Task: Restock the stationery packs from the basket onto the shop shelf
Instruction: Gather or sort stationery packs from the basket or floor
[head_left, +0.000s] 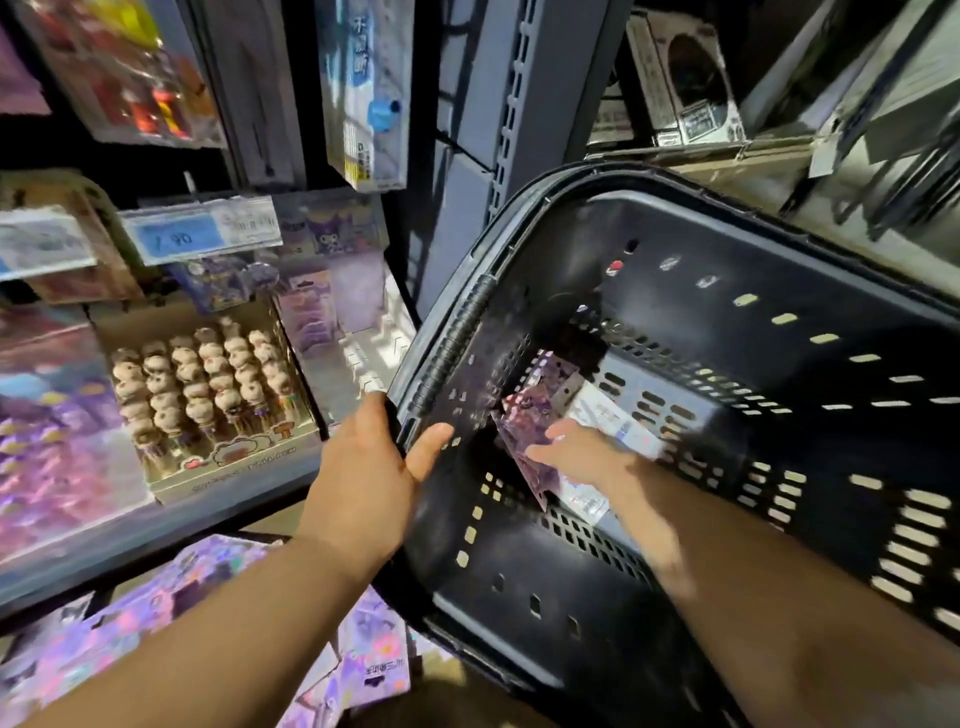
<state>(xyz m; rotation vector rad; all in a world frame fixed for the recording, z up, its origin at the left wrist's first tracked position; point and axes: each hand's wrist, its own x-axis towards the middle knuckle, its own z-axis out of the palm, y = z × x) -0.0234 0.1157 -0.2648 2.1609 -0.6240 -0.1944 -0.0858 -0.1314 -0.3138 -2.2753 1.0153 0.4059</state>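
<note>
Nearest you, below your left forearm, a spread of purple packs (171, 613) lies on the lower shelf, some of them overlapping.

Your left hand (374, 457) grips the basket (519, 571) by its near-left rim. The thumb hooks over the rim to the inside and the fingers curl round the outside. The basket is black and perforated, and it is tilted so that its open side faces you. Its ribbed handle (452, 343) lies folded along the rim just beyond your left thumb.

Your right hand (579, 452) is down inside the basket, to the right of your left hand. Its fingers point left and lie on the packs at the bottom. The hand is blurred, so you cannot tell whether it has pinched a pack or only rests on them.

The stationery is there under your right hand. A purple pack (540, 400) lies under and just beyond the fingertips, leaning against the left wall. A white pack (605, 415) sits beside it, just beyond the knuckles.

Left of your left hand, the shelf (156, 540) carries an open box (208, 395) of pens with round brown character tops, standing upright in rows. Beyond the box a blue price tag (179, 236) hangs over it. Farther up hangs a white and blue carton (363, 93), and to its right the slotted grey upright (511, 93) rises beyond the basket's far rim.
</note>
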